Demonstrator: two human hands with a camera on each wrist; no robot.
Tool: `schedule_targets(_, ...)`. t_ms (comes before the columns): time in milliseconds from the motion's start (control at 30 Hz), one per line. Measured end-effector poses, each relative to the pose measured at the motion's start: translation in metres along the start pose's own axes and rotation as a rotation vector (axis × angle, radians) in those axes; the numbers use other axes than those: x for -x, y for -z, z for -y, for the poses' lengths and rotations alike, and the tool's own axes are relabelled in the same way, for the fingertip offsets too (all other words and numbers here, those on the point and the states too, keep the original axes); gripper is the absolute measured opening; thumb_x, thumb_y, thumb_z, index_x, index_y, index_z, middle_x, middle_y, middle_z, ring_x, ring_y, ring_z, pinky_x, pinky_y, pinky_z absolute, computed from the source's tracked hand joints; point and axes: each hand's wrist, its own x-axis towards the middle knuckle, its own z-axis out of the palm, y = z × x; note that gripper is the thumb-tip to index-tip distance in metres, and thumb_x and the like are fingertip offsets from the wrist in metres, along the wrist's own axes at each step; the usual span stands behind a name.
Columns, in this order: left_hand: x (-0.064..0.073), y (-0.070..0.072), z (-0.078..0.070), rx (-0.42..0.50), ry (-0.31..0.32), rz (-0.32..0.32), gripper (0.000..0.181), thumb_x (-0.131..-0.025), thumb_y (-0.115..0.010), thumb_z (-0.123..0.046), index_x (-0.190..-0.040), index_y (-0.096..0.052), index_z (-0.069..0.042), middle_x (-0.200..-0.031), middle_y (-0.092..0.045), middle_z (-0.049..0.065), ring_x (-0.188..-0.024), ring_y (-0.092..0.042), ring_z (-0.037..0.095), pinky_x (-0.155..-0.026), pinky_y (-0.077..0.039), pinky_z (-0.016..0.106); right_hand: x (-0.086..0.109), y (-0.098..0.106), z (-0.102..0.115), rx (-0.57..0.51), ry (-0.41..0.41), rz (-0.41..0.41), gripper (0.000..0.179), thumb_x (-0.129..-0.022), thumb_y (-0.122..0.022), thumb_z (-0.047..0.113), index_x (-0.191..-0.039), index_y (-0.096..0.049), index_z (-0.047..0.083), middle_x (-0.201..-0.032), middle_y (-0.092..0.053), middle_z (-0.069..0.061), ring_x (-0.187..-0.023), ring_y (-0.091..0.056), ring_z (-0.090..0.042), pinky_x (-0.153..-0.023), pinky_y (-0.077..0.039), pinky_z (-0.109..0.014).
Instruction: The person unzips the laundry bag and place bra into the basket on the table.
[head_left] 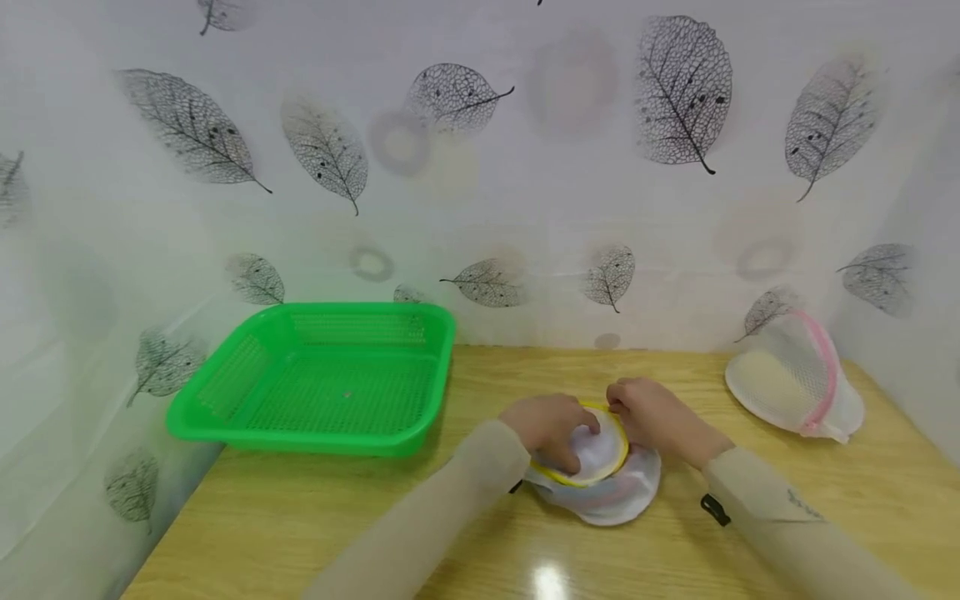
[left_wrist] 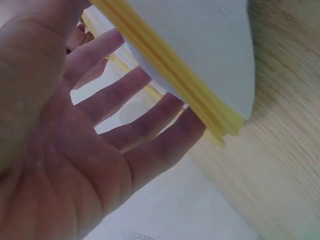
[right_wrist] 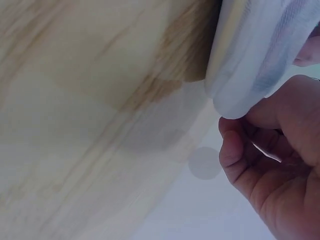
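Note:
A round white mesh laundry bag (head_left: 611, 498) with a yellow rim lies on the table. My left hand (head_left: 551, 425) rests over its white top, fingers spread and slightly bent. In the left wrist view, the fingertips of that hand (left_wrist: 120, 115) disappear behind the yellow rim (left_wrist: 170, 70). My right hand (head_left: 660, 417) is at the far right side of the bag, pinching its edge. From the right wrist view, thumb and forefinger of the right hand (right_wrist: 280, 155) meet at the edge of the white mesh (right_wrist: 250, 75).
To the left stands a green plastic basket (head_left: 311, 442) with perforated sides. At the right back rests another white mesh bag (head_left: 787, 375) with a pink band. Behind the wooden table (head_left: 315, 525) hangs a leaf-patterned white sheet (head_left: 502, 208).

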Motion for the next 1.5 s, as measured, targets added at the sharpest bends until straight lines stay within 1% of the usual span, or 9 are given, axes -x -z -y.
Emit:
schedule_targets(100, -0.001, -0.002, -0.001, 0.008, -0.011, -0.009, 0.055, -0.082, -0.080, -0.033, -0.135, -0.064, -0.035, -0.128, -0.064, -0.010, -0.106, -0.057, 0.005, -0.092, -0.050, 0.023, 0.002, 0.001, -0.003, -0.011, -0.011, 0.028, 0.023, -0.091, -0.068, -0.003, -0.076, -0.060, 0.012, -0.070, -0.050, 0.005, -0.065, -0.040, -0.008, -0.061, -0.037, -0.023)
schedule_targets(200, -0.002, -0.004, -0.002, 0.013, -0.009, -0.011, 0.055, -0.082, -0.081, -0.034, -0.135, -0.064, -0.036, -0.128, -0.064, -0.009, -0.105, -0.058, 0.005, -0.091, -0.050, 0.023, 0.004, 0.000, -0.005, -0.018, -0.009, 0.040, 0.024, -0.091, -0.068, -0.002, -0.075, -0.059, 0.013, -0.070, -0.049, 0.006, -0.065, -0.039, -0.007, -0.060, -0.036, -0.022)
schedule_targets(467, -0.002, -0.003, 0.000, 0.030, 0.000, -0.001, 0.056, -0.083, -0.081, -0.035, -0.136, -0.064, -0.036, -0.128, -0.063, -0.009, -0.104, -0.058, 0.005, -0.092, -0.050, 0.024, 0.008, 0.004, -0.003, -0.020, -0.014, 0.032, 0.024, -0.091, -0.069, -0.002, -0.075, -0.060, 0.013, -0.070, -0.051, 0.007, -0.064, -0.041, -0.005, -0.060, -0.037, -0.022)
schedule_targets(700, 0.000, -0.002, 0.002, 0.034, 0.000, -0.012, 0.055, -0.083, -0.082, -0.034, -0.135, -0.064, -0.034, -0.127, -0.063, -0.007, -0.102, -0.057, 0.006, -0.092, -0.050, 0.024, 0.011, 0.006, -0.002, -0.018, -0.003, 0.026, 0.023, -0.090, -0.071, -0.002, -0.076, -0.061, 0.013, -0.072, -0.053, 0.007, -0.066, -0.042, -0.004, -0.061, -0.039, -0.022)
schedule_targets(1033, 0.000, -0.003, 0.001, 0.042, 0.001, -0.025, 0.055, -0.081, -0.083, -0.034, -0.134, -0.065, -0.035, -0.125, -0.063, -0.007, -0.098, -0.056, 0.005, -0.089, -0.050, 0.023, 0.017, 0.008, 0.001, -0.029, -0.021, 0.008, 0.020, -0.088, -0.071, -0.006, -0.079, -0.066, 0.012, -0.074, -0.059, 0.006, -0.067, -0.046, -0.004, -0.060, -0.042, -0.022)
schedule_targets(1200, 0.000, -0.005, 0.001, 0.040, 0.002, -0.026, 0.055, -0.082, -0.082, -0.035, -0.134, -0.065, -0.036, -0.125, -0.063, -0.008, -0.099, -0.056, 0.005, -0.090, -0.050, 0.024, 0.018, 0.008, 0.002, -0.031, -0.042, 0.013, 0.024, -0.089, -0.068, -0.007, -0.077, -0.064, 0.013, -0.072, -0.056, 0.005, -0.066, -0.044, -0.004, -0.060, -0.040, -0.022)
schedule_targets(1500, 0.000, -0.007, 0.002, 0.047, -0.002, -0.033, 0.055, -0.082, -0.082, -0.033, -0.135, -0.065, -0.035, -0.124, -0.063, -0.007, -0.095, -0.056, 0.005, -0.088, -0.050, 0.022, 0.020, 0.009, 0.005, -0.014, -0.024, -0.003, 0.022, -0.086, -0.070, -0.008, -0.077, -0.065, 0.012, -0.072, -0.057, 0.005, -0.066, -0.045, -0.003, -0.060, -0.042, -0.022)
